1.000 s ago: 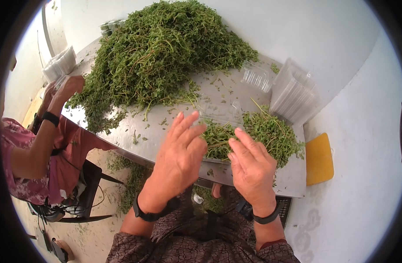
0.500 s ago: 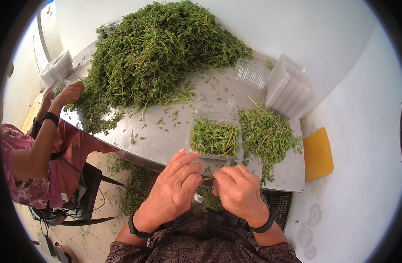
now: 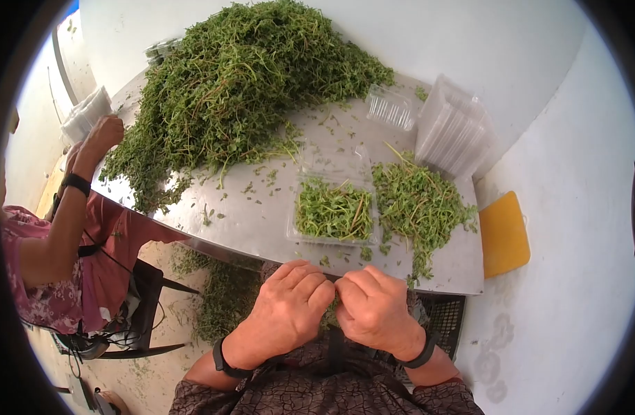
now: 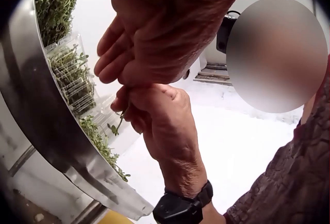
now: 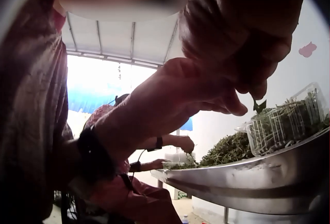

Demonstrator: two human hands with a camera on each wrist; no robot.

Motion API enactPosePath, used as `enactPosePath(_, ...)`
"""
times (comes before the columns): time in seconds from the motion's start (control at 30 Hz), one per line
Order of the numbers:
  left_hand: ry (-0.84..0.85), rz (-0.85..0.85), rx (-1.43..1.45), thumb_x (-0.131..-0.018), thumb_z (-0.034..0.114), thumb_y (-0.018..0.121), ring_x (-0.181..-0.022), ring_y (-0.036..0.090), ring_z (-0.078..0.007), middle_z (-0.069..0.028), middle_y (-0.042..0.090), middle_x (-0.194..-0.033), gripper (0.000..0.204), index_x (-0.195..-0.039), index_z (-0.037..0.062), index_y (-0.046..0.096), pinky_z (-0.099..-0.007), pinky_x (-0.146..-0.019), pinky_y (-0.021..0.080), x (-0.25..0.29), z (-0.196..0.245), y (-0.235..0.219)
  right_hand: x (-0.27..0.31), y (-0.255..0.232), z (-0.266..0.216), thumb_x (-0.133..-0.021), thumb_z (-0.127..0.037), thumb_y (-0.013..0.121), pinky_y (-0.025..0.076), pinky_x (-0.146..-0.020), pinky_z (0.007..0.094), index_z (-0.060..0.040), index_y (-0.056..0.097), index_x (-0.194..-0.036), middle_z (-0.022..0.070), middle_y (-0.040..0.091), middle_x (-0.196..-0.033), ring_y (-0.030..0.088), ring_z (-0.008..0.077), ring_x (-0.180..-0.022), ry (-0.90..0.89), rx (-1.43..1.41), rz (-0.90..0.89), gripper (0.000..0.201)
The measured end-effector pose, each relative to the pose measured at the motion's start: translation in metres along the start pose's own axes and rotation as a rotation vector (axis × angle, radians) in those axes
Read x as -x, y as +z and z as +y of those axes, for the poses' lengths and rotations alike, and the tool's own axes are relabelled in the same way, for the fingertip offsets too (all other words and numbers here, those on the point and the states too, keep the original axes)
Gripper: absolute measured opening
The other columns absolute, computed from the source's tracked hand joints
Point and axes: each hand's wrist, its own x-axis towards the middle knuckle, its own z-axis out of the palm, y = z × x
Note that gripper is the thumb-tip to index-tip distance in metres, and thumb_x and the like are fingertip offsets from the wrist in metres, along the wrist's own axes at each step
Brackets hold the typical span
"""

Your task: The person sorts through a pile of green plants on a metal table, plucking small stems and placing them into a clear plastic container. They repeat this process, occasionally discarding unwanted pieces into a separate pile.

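Note:
My left hand [image 3: 293, 304] and right hand [image 3: 376, 308] meet just in front of the table's near edge, fingertips together. Between them they pinch a thin green sprig [image 4: 119, 123], whose leafy end hangs below the right hand's fingers in the left wrist view. Most of its stem is hidden by the fingers. Just beyond my hands, a clear plastic clamshell container [image 3: 331, 241] lies with its lid [image 3: 334, 160] folded back, filled with leafy green sprigs [image 3: 334, 211]. Right beside it is a small heap of the same greens [image 3: 424, 200], spilling toward the table edge.
A large mound of greens [image 3: 234, 90] covers the back of the metal table [image 3: 248, 221]. Nested clear containers [image 3: 452, 131] stand at the right, near a single clear tray [image 3: 390, 108]. Another person [image 3: 61, 256] sits at the left. A yellow board [image 3: 505, 234] leans at the right wall.
Both hands have drawn back from the greens to the near edge of the table and come together. A stem showed between them half a second ago; the fingers now cover it.

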Motion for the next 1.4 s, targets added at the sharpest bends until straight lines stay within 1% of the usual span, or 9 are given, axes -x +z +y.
enactPosePath(0.2, 0.039, 0.154, 0.168, -0.065, -0.004, 0.067, -0.087, 0.067, -0.0288, -0.0112, 0.066, -0.088, 0.023, -0.086, 0.0006, 0.061, -0.0429, -0.086, 0.054, -0.014, -0.001, -0.006, -0.009, -0.007, 0.006, -0.063, 0.007, 0.063, 0.048, -0.055, 0.0319, 0.0004, 0.062, -0.081, 0.0114, 0.063, -0.077, 0.06, 0.0256, -0.062, 0.183, -0.346, 0.235, 0.019)
enactPosePath(0.23, 0.046, 0.164, 0.238, -0.067, -0.006, 0.068, -0.088, 0.068, -0.0278, -0.0106, 0.067, -0.088, 0.021, -0.086, 0.0014, 0.061, -0.042, -0.086, 0.054, -0.017, -0.002, -0.008, -0.013, -0.013, 0.008, -0.074, 0.009, 0.062, 0.049, -0.057, 0.0305, 0.0015, 0.063, -0.087, 0.0122, 0.064, -0.079, 0.061, 0.0238, -0.062, 0.227, -0.394, 0.25, 0.015)
enactPosePath(0.37, -0.002, 0.391, 0.174, -0.07, -0.013, 0.065, -0.083, 0.067, -0.0279, -0.0114, 0.067, -0.088, 0.023, -0.089, 0.0, 0.063, -0.0379, -0.08, 0.053, -0.034, -0.016, -0.008, -0.033, -0.029, 0.013, -0.087, 0.007, 0.061, 0.047, -0.057, 0.028, 0.0013, 0.065, -0.093, 0.0126, 0.065, -0.081, 0.06, 0.0174, -0.062, 0.372, -0.481, 0.373, 0.009)
enactPosePath(0.47, -0.035, 0.437, 0.069, -0.07, -0.009, 0.069, -0.085, 0.067, -0.0284, -0.0099, 0.067, -0.091, 0.025, -0.092, 0.002, 0.066, -0.0386, -0.079, 0.053, -0.043, -0.035, 0.002, -0.052, -0.013, 0.027, -0.086, 0.005, 0.064, 0.048, -0.058, 0.0284, 0.0016, 0.065, -0.095, 0.0131, 0.065, -0.083, 0.061, 0.0193, -0.062, 0.296, -0.435, 0.496, 0.009)
enactPosePath(0.67, -0.167, 0.294, 0.001, -0.079, -0.005, 0.067, -0.112, 0.06, -0.0387, -0.0187, 0.064, -0.117, 0.032, -0.11, 0.0002, 0.066, -0.0497, -0.101, 0.044, -0.045, -0.049, 0.016, -0.049, -0.023, 0.054, -0.085, -0.002, 0.069, 0.052, -0.061, 0.0287, 0.0016, 0.067, -0.102, 0.0167, 0.069, -0.094, 0.066, 0.0255, -0.068, 0.261, -0.248, 0.42, 0.017)
enactPosePath(0.77, -0.189, 0.251, 0.044, -0.079, -0.004, 0.066, -0.118, 0.058, -0.0398, -0.0202, 0.061, -0.124, 0.034, -0.113, -0.0003, 0.065, -0.0529, -0.108, 0.039, -0.031, -0.049, 0.007, -0.026, -0.048, 0.068, -0.084, -0.003, 0.07, 0.053, -0.061, 0.0298, 0.0018, 0.067, -0.101, 0.0166, 0.069, -0.092, 0.067, 0.0268, -0.07, 0.469, -0.212, 0.447, 0.018)
enactPosePath(0.93, -0.177, 0.21, -0.035, -0.079, -0.008, 0.06, -0.126, 0.056, -0.0344, -0.0183, 0.059, -0.132, 0.035, -0.112, 0.0017, 0.067, -0.0533, -0.112, 0.036, -0.014, -0.044, 0.0, 0.026, -0.062, 0.076, -0.079, -0.006, 0.074, 0.052, -0.059, 0.0341, 0.0016, 0.068, -0.096, 0.0161, 0.068, -0.086, 0.066, 0.0268, -0.068, 0.679, 0.026, 0.222, 0.019)
enactPosePath(1.17, -0.176, 0.306, -0.027, -0.082, -0.008, 0.056, -0.122, 0.058, -0.0367, -0.0166, 0.065, -0.122, 0.024, -0.102, 0.0007, 0.067, -0.0573, -0.111, 0.035, -0.001, -0.034, 0.004, 0.056, -0.058, 0.086, -0.076, -0.009, 0.074, 0.051, -0.064, 0.039, 0.0004, 0.069, -0.095, 0.0159, 0.069, -0.087, 0.065, 0.0316, -0.073, 0.738, 0.091, 0.14, 0.022)
enactPosePath(1.4, -0.139, 0.315, -0.005, -0.084, -0.008, 0.058, -0.117, 0.062, -0.0363, -0.0156, 0.067, -0.116, 0.014, -0.094, 0.0008, 0.064, -0.0603, -0.109, 0.036, 0.013, -0.014, 0.013, 0.035, -0.049, 0.113, -0.075, -0.015, 0.076, 0.048, -0.063, 0.0434, 0.0006, 0.068, -0.089, 0.0156, 0.065, -0.078, 0.063, 0.0346, -0.071, 0.621, 0.272, 0.147, 0.022)
